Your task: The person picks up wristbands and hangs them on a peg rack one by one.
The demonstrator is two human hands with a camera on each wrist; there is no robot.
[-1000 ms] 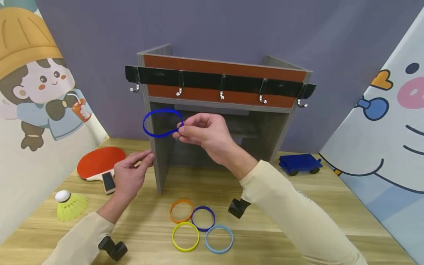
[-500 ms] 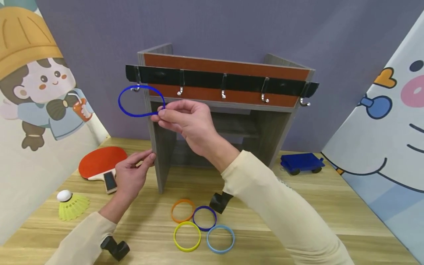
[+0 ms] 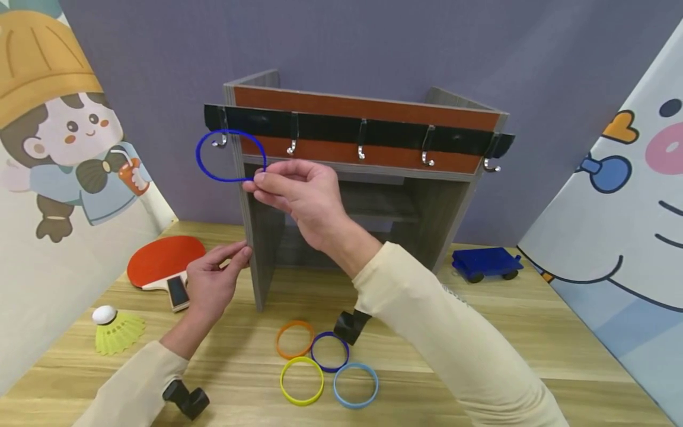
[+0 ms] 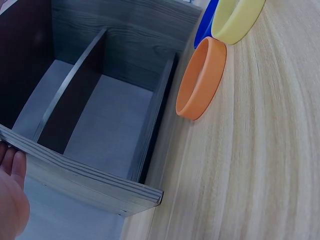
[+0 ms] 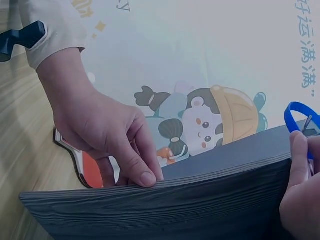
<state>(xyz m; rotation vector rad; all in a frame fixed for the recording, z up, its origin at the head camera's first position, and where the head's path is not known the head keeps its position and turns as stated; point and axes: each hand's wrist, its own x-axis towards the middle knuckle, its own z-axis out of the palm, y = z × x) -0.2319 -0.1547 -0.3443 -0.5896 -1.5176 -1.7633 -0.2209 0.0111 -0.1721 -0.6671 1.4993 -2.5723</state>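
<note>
My right hand (image 3: 304, 198) pinches a blue wristband (image 3: 208, 174) between thumb and fingertips. The band is stretched into an oval, and its loop surrounds the leftmost silver hook (image 3: 220, 142) in the head view. That hook sits on a black rail (image 3: 325, 126) along the top front of a small grey shelf unit (image 3: 255, 255). My left hand (image 3: 213, 281) touches the front edge of the unit's left side panel with thumb and fingertips; in the right wrist view its thumb (image 5: 145, 177) lies along that edge. Several other hooks on the rail hold nothing.
Orange (image 3: 294, 340), yellow (image 3: 301, 381), dark blue (image 3: 329, 352) and light blue (image 3: 356, 385) wristbands lie on the wooden table. A table tennis paddle (image 3: 165, 258) and a shuttlecock (image 3: 117, 330) are at left. A blue toy cart (image 3: 487, 264) stands right of the unit.
My right hand has carried the blue wristband left and up from before the unit's opening to the leftmost hook. In the last half second it barely moved. My left hand stays at the panel.
</note>
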